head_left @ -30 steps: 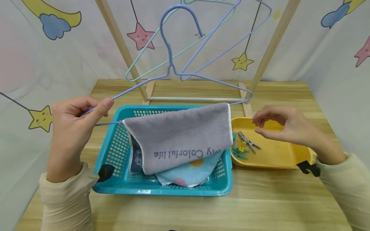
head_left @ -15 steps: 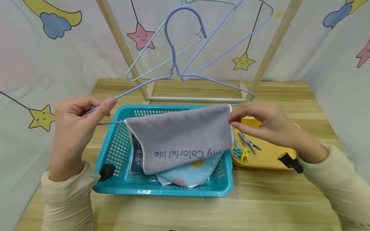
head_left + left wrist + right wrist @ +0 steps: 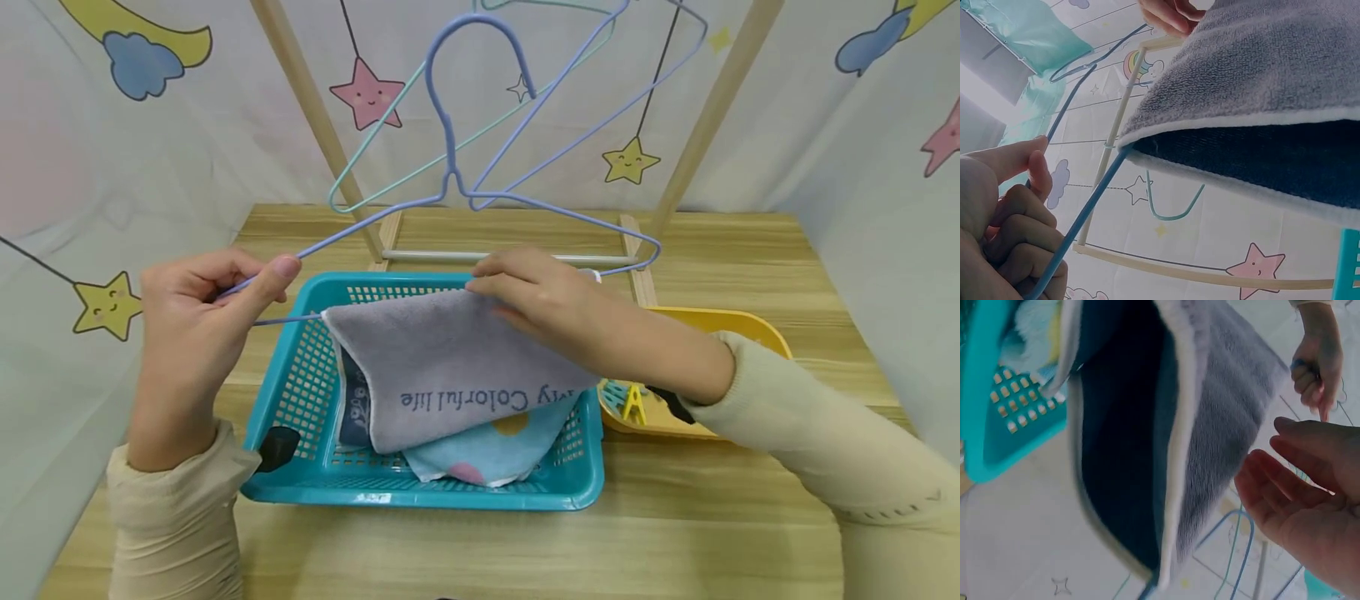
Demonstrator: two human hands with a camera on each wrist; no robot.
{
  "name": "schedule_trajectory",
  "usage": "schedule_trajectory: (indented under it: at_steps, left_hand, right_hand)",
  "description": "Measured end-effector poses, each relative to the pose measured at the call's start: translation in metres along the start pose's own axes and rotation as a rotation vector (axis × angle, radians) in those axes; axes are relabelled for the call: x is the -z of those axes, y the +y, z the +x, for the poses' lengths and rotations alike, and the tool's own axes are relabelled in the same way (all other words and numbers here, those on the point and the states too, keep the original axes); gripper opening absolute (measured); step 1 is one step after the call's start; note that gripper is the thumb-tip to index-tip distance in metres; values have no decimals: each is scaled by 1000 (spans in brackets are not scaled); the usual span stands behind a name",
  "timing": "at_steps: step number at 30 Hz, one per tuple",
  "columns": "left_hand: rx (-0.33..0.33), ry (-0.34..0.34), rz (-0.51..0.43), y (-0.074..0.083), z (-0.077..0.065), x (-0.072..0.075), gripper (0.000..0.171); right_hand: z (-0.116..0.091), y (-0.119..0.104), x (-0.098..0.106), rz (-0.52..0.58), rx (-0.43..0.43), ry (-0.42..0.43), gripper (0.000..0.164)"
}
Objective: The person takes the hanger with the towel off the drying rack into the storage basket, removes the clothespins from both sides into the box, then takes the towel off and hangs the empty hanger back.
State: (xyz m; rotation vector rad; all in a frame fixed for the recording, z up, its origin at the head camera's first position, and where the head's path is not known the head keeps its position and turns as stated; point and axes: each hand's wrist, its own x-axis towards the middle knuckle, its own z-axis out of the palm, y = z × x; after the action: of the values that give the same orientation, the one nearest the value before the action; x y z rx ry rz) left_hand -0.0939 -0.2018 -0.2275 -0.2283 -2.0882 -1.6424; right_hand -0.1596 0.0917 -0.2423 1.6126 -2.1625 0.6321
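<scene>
A blue-purple hanger is held up by its left end; my left hand grips it there, fingers curled round the wire. Folded over its bottom bar hangs a grey towel with a white border and mirrored-looking lettering. In the right wrist view the towel's halves part, showing a dark blue inner side. My right hand is at the top fold, right of the middle, covering part of the cloth. Its fingers are loosely bent beside the grey side; whether they touch is hard to tell.
Below the towel stands a turquoise basket holding a light blue patterned cloth. Right of it, a yellow tray contains several clothespins. Behind, a wooden rack carries a mint hanger and others.
My right hand has moved left from above the yellow tray, past the towel's right corner, to its top fold. My left hand and the hanger have barely shifted.
</scene>
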Motion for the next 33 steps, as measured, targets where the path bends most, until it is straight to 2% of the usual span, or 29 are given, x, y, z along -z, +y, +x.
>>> schedule_trajectory:
  at_steps: [3,9,14,20,24,27,33]
  left_hand:
    - [12,5,16,0,-1,0,12]
    - [22,7,34,-1,-2,2,12]
    - [18,12,26,-4,-3,4,12]
    - [-2,3,6,-5,-4,4,10]
    - [-6,12,53,-4,-5,3,11]
    - [-7,18,102,-5,-5,3,12]
    - [-12,28,54,-11,-4,5,12]
  right_hand:
    - [6,-2,-8,-34,-16,-9,21]
    - [9,0,-17,-17,-38,18,15]
    - [10,-1,-20,-7,-13,-8,15]
    - [10,-2,-24,-95,13,-43,16]
    - [12,-2,-27,-159,40,-39,11]
    - [14,-1,-26,-135,52,-49,12]
    - [17,0,-22,-50,49,-80,16]
